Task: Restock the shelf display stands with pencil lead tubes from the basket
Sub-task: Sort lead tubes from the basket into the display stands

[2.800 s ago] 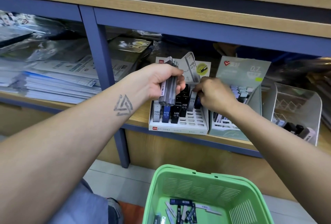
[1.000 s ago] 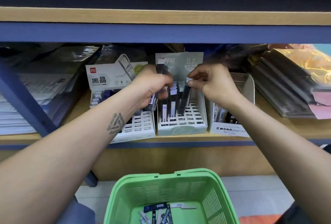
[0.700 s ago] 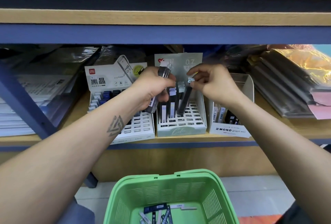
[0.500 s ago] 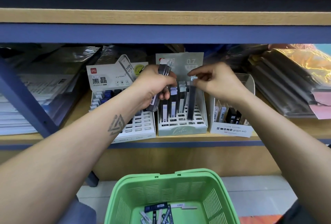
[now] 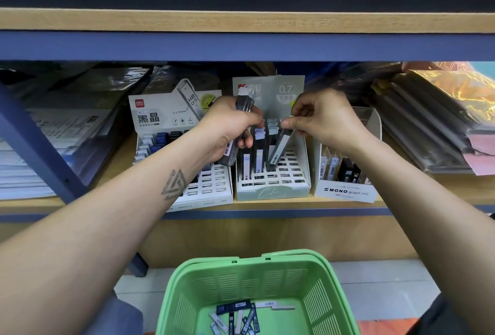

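My left hand [image 5: 227,128] grips a bundle of grey lead tubes [image 5: 245,101] upright in front of the pale green 0.7 display stand [image 5: 272,192]. My right hand [image 5: 324,117] pinches the top of one dark lead tube [image 5: 278,151], tilted, its lower end among the stand's slots. A few tubes stand in the stand's left rows. To the left sits the white HB 0.5 stand [image 5: 211,190], partly behind my left forearm. Below, the green basket [image 5: 267,275] holds several loose lead tubes [image 5: 238,318].
A white MONO graph MG box [image 5: 345,192] with tubes stands right of the 0.7 stand. Wrapped paper stacks [image 5: 40,147] fill the left shelf bay, plastic-wrapped folders [image 5: 428,125] the right. A blue upright [image 5: 34,141] and the shelf above border the space.
The view shifted from the HB 0.5 stand to the 0.7 stand. My right hand has tilted its tube and lowered its foot into the 0.7 stand's slots. My left hand stays put.
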`<state>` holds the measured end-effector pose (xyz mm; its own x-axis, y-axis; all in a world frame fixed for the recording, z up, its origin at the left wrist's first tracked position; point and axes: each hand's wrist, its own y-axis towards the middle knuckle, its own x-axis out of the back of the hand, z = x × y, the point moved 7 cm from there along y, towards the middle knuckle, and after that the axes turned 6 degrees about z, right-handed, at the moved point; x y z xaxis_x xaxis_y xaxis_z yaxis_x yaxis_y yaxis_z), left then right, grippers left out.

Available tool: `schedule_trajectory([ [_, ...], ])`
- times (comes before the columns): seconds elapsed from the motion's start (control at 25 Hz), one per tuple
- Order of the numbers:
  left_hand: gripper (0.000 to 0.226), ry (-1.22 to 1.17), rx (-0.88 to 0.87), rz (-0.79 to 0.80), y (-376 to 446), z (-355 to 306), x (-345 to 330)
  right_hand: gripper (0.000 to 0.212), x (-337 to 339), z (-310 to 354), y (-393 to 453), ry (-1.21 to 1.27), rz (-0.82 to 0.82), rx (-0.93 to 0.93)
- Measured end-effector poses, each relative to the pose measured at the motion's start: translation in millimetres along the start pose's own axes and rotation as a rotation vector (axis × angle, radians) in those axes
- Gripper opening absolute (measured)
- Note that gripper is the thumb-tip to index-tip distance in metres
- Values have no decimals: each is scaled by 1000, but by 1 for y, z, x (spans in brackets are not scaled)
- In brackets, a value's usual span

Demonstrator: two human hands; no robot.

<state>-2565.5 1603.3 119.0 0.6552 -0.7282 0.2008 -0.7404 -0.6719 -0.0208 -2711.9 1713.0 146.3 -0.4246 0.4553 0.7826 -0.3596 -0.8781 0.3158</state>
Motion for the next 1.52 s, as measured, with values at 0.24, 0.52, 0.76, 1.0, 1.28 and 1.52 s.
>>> schedule_trajectory([
  [0.24, 6, 16, 9, 25, 2, 3, -2, 28, 1, -3, 1, 43, 93, -28],
  [0.52, 5, 24, -16, -7, 2, 1, 1, 28, -6, 11, 2, -117, 110, 44],
  [0.76, 9, 29, -15, -27, 3, 3, 2, 28, -27, 26, 7, -295, 172, 133],
  [1.0, 6, 6, 21, -18, 2, 4, 1, 14, -39, 22, 1, -374, 144, 177],
  [1.28, 7, -19, 13, -15, 2, 3, 1, 13, -35, 18, -10, -368, 80, 141],
  [1.52, 7, -177, 118, 315, -12, 2, -19, 12, -20, 10, -3, 388, -9, -30],
])
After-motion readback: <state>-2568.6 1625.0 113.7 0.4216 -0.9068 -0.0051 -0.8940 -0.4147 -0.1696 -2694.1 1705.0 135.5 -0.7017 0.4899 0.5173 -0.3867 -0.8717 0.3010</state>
